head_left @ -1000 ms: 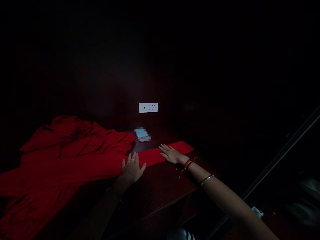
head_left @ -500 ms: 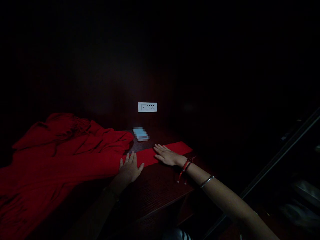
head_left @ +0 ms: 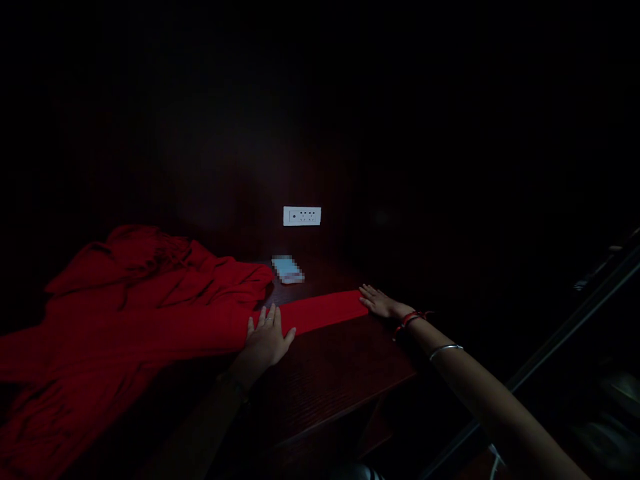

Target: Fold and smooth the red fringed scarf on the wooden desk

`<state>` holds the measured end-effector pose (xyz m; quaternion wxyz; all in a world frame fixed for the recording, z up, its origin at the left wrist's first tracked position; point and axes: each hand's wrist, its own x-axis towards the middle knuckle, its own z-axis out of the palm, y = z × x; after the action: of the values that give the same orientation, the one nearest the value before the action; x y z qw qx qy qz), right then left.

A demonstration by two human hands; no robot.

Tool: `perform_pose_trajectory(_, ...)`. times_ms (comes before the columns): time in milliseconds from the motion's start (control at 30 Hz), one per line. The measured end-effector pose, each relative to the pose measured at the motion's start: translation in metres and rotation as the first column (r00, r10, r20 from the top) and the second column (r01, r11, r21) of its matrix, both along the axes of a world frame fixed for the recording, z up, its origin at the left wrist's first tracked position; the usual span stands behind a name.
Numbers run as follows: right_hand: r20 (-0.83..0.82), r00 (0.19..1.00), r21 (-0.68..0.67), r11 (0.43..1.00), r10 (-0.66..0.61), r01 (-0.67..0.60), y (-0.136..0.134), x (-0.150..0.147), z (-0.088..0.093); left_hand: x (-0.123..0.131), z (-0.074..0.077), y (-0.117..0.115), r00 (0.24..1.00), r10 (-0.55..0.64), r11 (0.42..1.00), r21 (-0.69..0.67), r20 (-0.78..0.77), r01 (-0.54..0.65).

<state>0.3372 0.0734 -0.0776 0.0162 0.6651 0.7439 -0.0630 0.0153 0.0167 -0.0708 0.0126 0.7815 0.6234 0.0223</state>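
Note:
A red cloth with fringes, like a scarf or shawl (head_left: 200, 327), lies across the dark wooden tabletop (head_left: 340, 363). Its right part forms a flat, narrow folded strip, while the left part is heaped and wrinkled. My left hand (head_left: 267, 341) rests on the strip near the middle, fingers spread and a ring on one of them. At the strip's right end lies my right hand (head_left: 379, 303), flat with fingers stretched out, touching the cloth. A red cord bracelet and a silver bangle are on my right arm.
A small pale blue, blurred-out item (head_left: 288, 269) lies behind the strip. On the dark back wall is a white socket panel (head_left: 302, 216). The table's front edge runs below my hands. A slanting metal-like edge (head_left: 550, 357) stands at the right, and much is too dark to make out.
My right hand has slid to the right along the red strip to its far end. My left hand stays on the cloth. The view has shifted slightly.

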Motion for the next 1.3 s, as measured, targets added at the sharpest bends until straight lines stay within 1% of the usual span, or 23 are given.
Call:
perform_pose_trajectory(33, 0.002, 1.0, 0.002, 1.0, 0.002, -0.002, -0.001, -0.006, 0.003, 0.0, 0.0, 0.0, 1.0, 0.001, 1.0, 0.001, 0.004, -0.001)
perform_pose_trajectory(100, -0.019, 0.997, 0.034, 0.997, 0.069, -0.068, -0.007, -0.031, 0.009, 0.0, -0.001, 0.001, 1.0, 0.001, 1.0, 0.001, 0.007, -0.001)
perform_pose_trajectory(167, -0.089, 0.962, 0.116, 0.962, 0.257, -0.246, -0.014, -0.07, 0.012, -0.001, -0.002, 0.003, 1.0, -0.009, 1.0, 0.006, 0.009, 0.009)
perform_pose_trajectory(233, -0.124, 0.907, 0.165, 0.91, 0.402, -0.381, -0.021, -0.111, 0.011, -0.004, -0.003, 0.005, 1.0, -0.016, 0.999, 0.039, 0.006, 0.016)
perform_pose_trajectory(300, -0.132, 0.878, 0.165, 0.884, 0.46, -0.438, -0.026, -0.142, 0.006, -0.008, -0.003, 0.007, 1.0, 0.007, 0.997, 0.079, -0.012, -0.006)
perform_pose_trajectory(367, -0.124, 0.872, 0.162, 0.877, 0.473, -0.453, -0.028, -0.153, 0.0, -0.011, -0.002, 0.007, 0.998, 0.057, 0.995, 0.089, -0.037, -0.053)
perform_pose_trajectory(433, -0.115, 0.884, 0.161, 0.887, 0.453, -0.433, -0.026, -0.145, -0.005, -0.012, -0.001, 0.005, 0.995, 0.093, 0.994, 0.062, -0.043, -0.091)
perform_pose_trajectory(500, -0.106, 0.915, 0.15, 0.916, 0.39, -0.373, -0.021, -0.12, -0.009, -0.012, 0.0, 0.003, 0.994, 0.101, 0.994, 0.035, -0.027, -0.1)
perform_pose_trajectory(600, -0.07, 0.973, 0.113, 0.971, 0.219, -0.21, -0.014, -0.069, -0.012, -0.011, 0.003, 0.002, 0.994, 0.107, 0.994, 0.006, -0.01, -0.106)
perform_pose_trajectory(700, 0.0, 0.999, 0.089, 0.995, 0.038, -0.038, -0.009, -0.024, -0.014, -0.011, 0.003, 0.002, 0.995, 0.102, 0.995, -0.009, 0.005, -0.102)
perform_pose_trajectory(767, 0.043, 0.999, 0.079, 0.996, -0.032, 0.029, -0.007, -0.008, -0.014, -0.011, 0.002, 0.003, 0.995, 0.098, 0.995, -0.014, 0.015, -0.097)
perform_pose_trajectory(833, 0.063, 0.997, 0.084, 0.996, -0.048, 0.042, -0.008, -0.007, -0.012, -0.011, 0.001, 0.003, 0.995, 0.098, 0.995, -0.02, 0.019, -0.098)
perform_pose_trajectory(900, 0.042, 0.999, 0.113, 0.994, 0.002, -0.006, -0.011, -0.022, -0.006, -0.01, 0.0, 0.003, 0.996, 0.09, 0.996, -0.012, 0.023, -0.09)
perform_pose_trajectory(933, 0.017, 0.998, 0.134, 0.99, 0.052, -0.054, -0.013, -0.036, -0.002, -0.011, 0.0, 0.002, 0.997, 0.08, 0.997, -0.001, 0.023, -0.08)
perform_pose_trajectory(1000, -0.05, 0.981, 0.158, 0.971, 0.19, -0.18, -0.019, -0.071, 0.007, -0.015, 0.001, 0.001, 0.998, 0.056, 0.997, 0.049, 0.016, -0.057)
perform_pose_trajectory(1100, -0.115, 0.908, 0.175, 0.908, 0.404, -0.381, -0.027, -0.134, 0.016, -0.032, 0.004, -0.004, 0.998, 0.056, 0.979, 0.199, -0.011, -0.053)
perform_pose_trajectory(1200, -0.148, 0.859, 0.184, 0.867, 0.49, -0.463, -0.033, -0.183, 0.017, -0.061, 0.005, -0.01, 0.996, 0.078, 0.945, 0.322, -0.045, -0.06)
perform_pose_trajectory(1233, -0.149, 0.851, 0.185, 0.859, 0.504, -0.477, -0.034, -0.193, 0.014, -0.071, 0.004, -0.013, 0.995, 0.078, 0.94, 0.336, -0.059, -0.054)
perform_pose_trajectory(1300, -0.135, 0.844, 0.198, 0.849, 0.519, -0.49, -0.036, -0.206, 0.008, -0.086, 0.0, -0.017, 0.995, 0.063, 0.938, 0.344, -0.081, -0.031)
